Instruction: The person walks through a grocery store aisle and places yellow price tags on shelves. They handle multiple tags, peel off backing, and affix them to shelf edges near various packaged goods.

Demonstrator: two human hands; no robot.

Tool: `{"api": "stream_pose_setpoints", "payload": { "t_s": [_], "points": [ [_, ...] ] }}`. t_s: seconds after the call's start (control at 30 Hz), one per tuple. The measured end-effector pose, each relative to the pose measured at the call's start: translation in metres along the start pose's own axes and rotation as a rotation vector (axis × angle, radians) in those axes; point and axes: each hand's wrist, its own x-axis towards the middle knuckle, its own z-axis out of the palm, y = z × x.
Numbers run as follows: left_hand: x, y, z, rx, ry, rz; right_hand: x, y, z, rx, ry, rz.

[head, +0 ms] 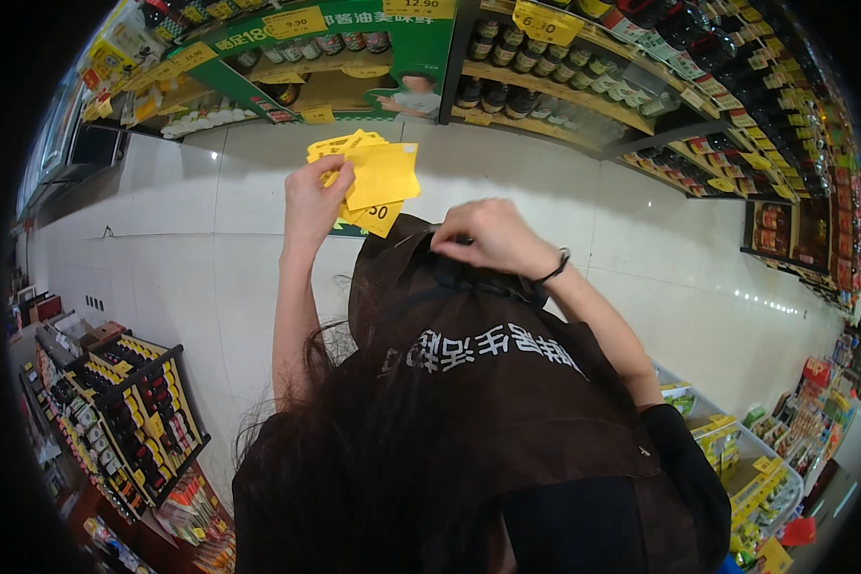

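Note:
My left hand (314, 203) grips a fanned stack of yellow price cards (384, 176) between thumb and fingers, out in front of my body. The top card shows a plain yellow face, and printed digits show on a card beneath it. My right hand (499, 235) is bent over the upper front of a dark brown apron (502, 423), beside what looks like a pocket opening. Its fingertips are curled in at the dark cloth. Whether they pinch the fabric or a small object is hidden. A dark band circles my right wrist.
Ahead stand shelves of jars (524, 57) and a green promotional display (416, 50). Bottle shelves (746, 93) curve along the right. At lower left is a rack of bottles (140, 416); white bins of packets (753, 466) stand lower right. Pale floor tiles (251, 287) lie between.

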Motion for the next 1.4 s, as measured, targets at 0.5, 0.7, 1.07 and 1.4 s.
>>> {"api": "stream_pose_setpoints", "payload": {
  "t_s": [0.5, 0.7, 1.07, 1.4],
  "points": [
    [-0.021, 0.008, 0.002, -0.531, -0.071, -0.232, 0.012, 0.008, -0.005, 0.352, 0.477, 0.379],
    [-0.019, 0.029, 0.009, -0.561, -0.237, -0.209, 0.020, 0.020, -0.022, 0.620, 0.530, 0.339],
    [0.021, 0.074, 0.013, -0.285, -0.607, -0.041, 0.016, -0.001, -0.049, 0.612, 0.406, 0.290],
    [0.014, 0.084, 0.027, -0.408, -0.504, 0.008, 0.012, -0.019, -0.048, -0.362, 0.668, 0.045]
  ]
}}
